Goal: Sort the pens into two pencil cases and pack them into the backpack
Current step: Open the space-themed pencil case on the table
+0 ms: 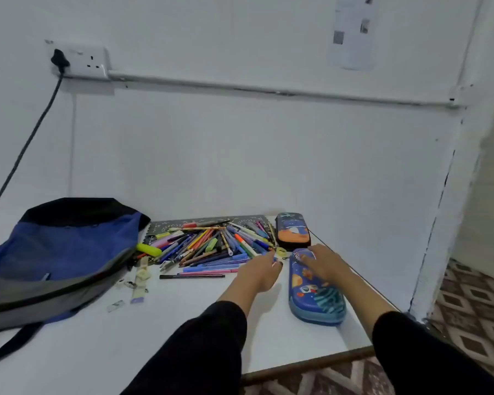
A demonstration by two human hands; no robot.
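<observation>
A: Well — hands first?
B: Right hand (324, 263) lies on the far end of the near pencil case (317, 300), fingers spread flat on the lid. Left hand (261, 269) is just beside that same end, fingertips by the zip. Pinching or not — cannot tell, too blurred.
A: Cases?
B: 2, both closed, on the right side of the table (183, 332). The far pencil case (293, 230) sits near the wall, just beyond the near one.
A: Pens?
B: Pens (211, 243) lie loose in 1 heap mid-table, partly on a patterned mat (166, 225). 1 black pen (191, 276) lies apart, nearer. Backpack (60, 252), blue and grey, is slumped at left, beside the heap.
</observation>
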